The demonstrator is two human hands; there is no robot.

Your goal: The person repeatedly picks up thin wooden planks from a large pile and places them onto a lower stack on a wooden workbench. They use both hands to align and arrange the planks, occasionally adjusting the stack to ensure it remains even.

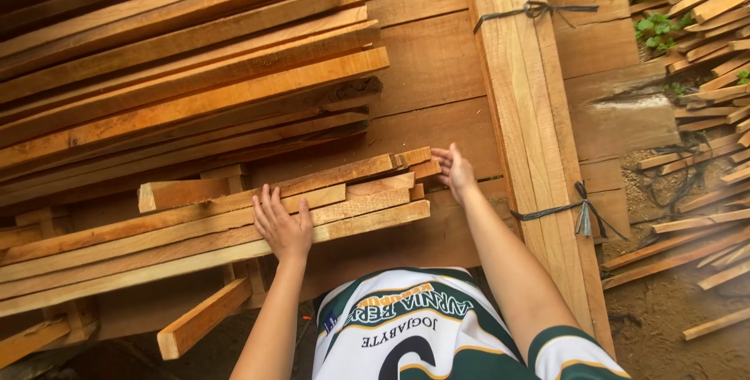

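The small stack of slats [234, 220] lies under the flat, open left hand [283, 228], while the open right hand [455, 171], empty, touches its ends at 2 o'clock, so pressing down and pushing evenly should square them.

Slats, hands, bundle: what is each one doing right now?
Left hand: open, flat on the slats.
Right hand: open, fingers at the slat ends.
Slats: stacked loose, lying flat, untied.
Big pile: long boards stacked, untied.
Bundle: tied with two dark strings.
Scraps: scattered on the ground.
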